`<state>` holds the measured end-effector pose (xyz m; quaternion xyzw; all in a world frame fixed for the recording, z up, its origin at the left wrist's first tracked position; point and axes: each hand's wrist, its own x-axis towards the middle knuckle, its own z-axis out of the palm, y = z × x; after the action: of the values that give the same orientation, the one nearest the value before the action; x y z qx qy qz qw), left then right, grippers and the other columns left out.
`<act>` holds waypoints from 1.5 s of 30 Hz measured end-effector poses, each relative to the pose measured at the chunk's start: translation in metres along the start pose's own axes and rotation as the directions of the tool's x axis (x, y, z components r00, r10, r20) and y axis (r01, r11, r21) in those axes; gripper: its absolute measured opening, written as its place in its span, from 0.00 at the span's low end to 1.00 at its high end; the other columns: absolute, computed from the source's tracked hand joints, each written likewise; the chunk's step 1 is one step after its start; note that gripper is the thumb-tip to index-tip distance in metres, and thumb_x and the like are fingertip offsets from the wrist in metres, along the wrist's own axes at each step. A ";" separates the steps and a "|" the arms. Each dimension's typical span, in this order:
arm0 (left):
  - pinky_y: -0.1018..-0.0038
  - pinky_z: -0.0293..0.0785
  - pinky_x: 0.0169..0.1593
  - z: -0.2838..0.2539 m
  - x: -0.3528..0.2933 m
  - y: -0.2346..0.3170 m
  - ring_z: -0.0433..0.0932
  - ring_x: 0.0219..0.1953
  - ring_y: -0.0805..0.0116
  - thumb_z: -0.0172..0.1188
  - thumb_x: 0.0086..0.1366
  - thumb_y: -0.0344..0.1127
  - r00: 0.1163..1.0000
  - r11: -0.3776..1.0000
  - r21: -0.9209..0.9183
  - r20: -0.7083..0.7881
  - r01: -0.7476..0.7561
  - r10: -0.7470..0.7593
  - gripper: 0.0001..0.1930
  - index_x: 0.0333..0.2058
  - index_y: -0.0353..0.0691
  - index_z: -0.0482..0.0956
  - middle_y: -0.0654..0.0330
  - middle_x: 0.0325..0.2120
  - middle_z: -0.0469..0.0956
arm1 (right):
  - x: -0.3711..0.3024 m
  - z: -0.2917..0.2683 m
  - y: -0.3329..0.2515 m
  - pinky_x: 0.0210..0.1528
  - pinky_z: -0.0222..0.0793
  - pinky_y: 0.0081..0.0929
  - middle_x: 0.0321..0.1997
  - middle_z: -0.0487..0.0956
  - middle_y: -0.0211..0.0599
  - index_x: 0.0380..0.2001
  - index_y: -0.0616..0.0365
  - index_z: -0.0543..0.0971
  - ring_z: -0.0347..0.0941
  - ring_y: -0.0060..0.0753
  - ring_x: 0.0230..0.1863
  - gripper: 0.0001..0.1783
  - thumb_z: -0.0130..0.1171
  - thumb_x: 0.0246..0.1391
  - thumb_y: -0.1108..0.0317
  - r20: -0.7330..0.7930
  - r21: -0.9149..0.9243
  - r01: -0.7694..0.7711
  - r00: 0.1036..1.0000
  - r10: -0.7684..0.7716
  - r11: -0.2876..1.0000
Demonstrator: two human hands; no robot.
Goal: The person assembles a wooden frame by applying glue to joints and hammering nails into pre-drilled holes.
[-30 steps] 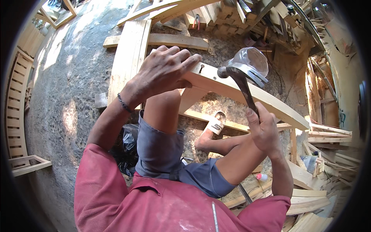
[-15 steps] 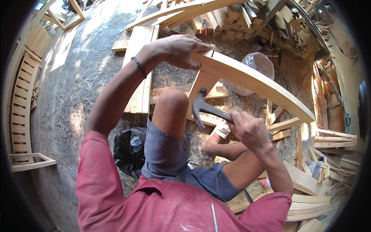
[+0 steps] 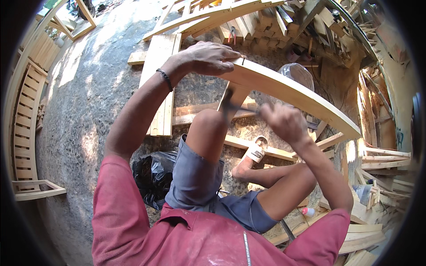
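My left hand (image 3: 211, 58) is closed on the near-left end of a long, curved wooden board (image 3: 290, 89). In my right hand (image 3: 286, 125) is a claw hammer (image 3: 228, 104), smeared by motion. Its head is below the board's left end, by a wooden crosspiece (image 3: 236, 92) that meets the board's underside. From this angle I cannot tell whether the hammer touches the wood. My bent left knee (image 3: 208, 120) rises just below the hammer head.
Stacked planks (image 3: 160, 88) lie on the concrete floor at left. A black plastic bag (image 3: 154, 175) sits beside my leg. Cut timber (image 3: 262, 26) is piled at the back, with pliers (image 3: 232, 35) near it. A clear plastic bag (image 3: 298, 75) stands behind the board.
My right hand has moved up and the hammer, sharp before, is now blurred. My left hand has settled lower against the board's end. The board has hardly shifted.
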<state>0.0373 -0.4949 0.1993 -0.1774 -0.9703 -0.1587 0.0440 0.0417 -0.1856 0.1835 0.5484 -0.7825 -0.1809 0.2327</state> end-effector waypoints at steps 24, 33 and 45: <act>0.61 0.72 0.53 0.025 -0.031 0.037 0.77 0.50 0.60 0.72 0.48 0.55 0.957 0.959 0.285 -0.281 0.008 0.075 0.33 0.51 0.47 0.74 0.62 0.42 0.78 | -0.058 -0.054 -0.016 0.21 0.65 0.27 0.18 0.74 0.37 0.32 0.61 0.76 0.72 0.26 0.18 0.14 0.60 0.61 0.59 0.285 0.854 -0.468 0.786 0.549 0.226; 0.63 0.73 0.48 0.021 -0.040 0.049 0.78 0.46 0.62 0.73 0.46 0.52 0.953 0.962 0.269 -0.301 0.046 0.039 0.33 0.50 0.46 0.75 0.63 0.40 0.79 | -0.036 -0.101 0.006 0.23 0.57 0.15 0.18 0.67 0.23 0.43 0.67 0.74 0.62 0.11 0.21 0.20 0.49 0.69 0.56 0.494 0.868 -0.468 0.780 0.384 -0.165; 0.69 0.74 0.41 0.029 -0.051 0.050 0.77 0.35 0.67 0.75 0.37 0.53 0.902 0.957 0.290 -0.410 -0.014 0.138 0.35 0.47 0.49 0.77 0.68 0.34 0.78 | -0.023 -0.107 0.021 0.17 0.56 0.12 0.18 0.68 0.27 0.44 0.64 0.72 0.60 0.11 0.14 0.23 0.44 0.70 0.51 0.569 0.821 -0.547 0.758 0.320 -0.164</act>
<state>0.1023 -0.4583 0.1795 -0.1686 -0.9420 -0.0528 0.2854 0.0918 -0.1597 0.2793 0.2313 -0.8300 0.4526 -0.2297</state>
